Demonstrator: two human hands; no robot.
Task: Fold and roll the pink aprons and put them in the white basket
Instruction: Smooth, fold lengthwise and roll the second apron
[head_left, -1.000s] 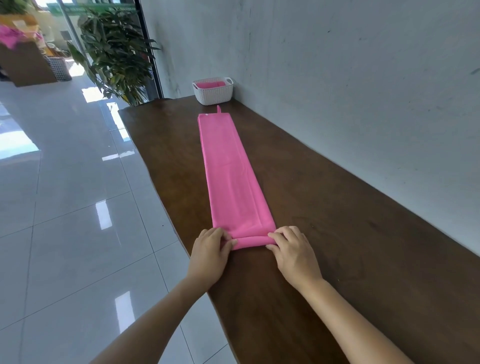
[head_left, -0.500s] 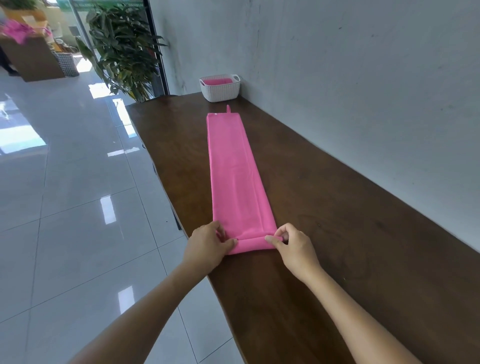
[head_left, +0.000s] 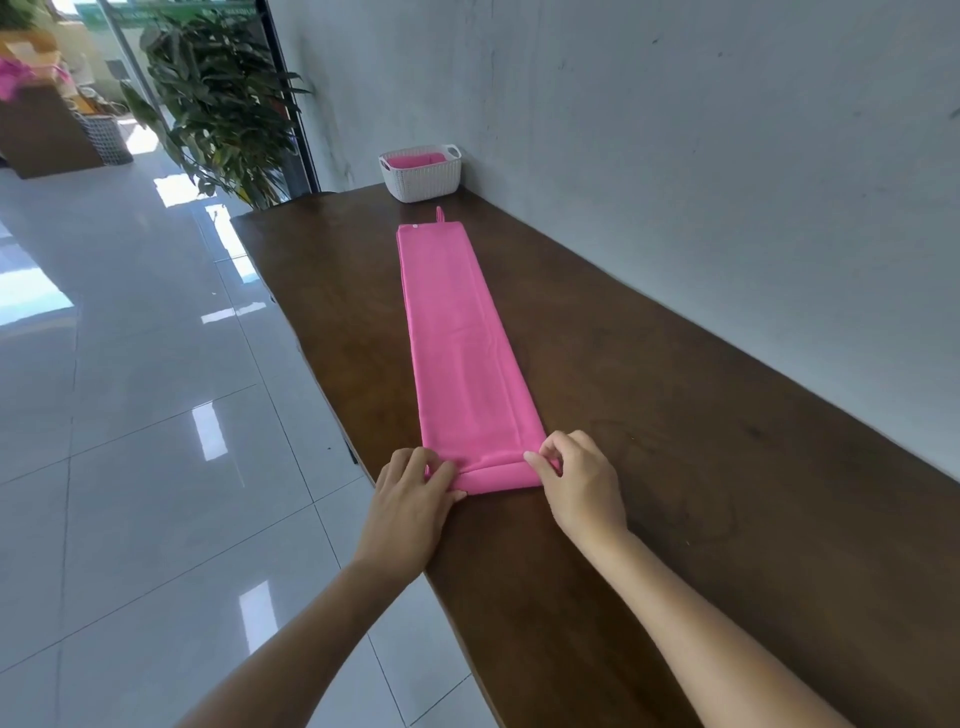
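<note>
The left grip (head_left: 410, 499) and right grip (head_left: 576, 483) pinch the first turn at the near end of the pink apron (head_left: 462, 353) on the tabletop (head_left: 675, 415), so uneven pushing could skew the roll into a cone.

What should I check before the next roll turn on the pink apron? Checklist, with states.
1. Left hand grips the folded pink fabric apron's near-left corner: ok.
2. Right hand pinches its near-right corner: ok.
3. Near end turned over into a first roll: ok.
4. Rest of the strip lies flat and straight on the dark wooden table: ok.
5. Room left in the white woven basket, pink cloth already inside: cannot tell.
</note>
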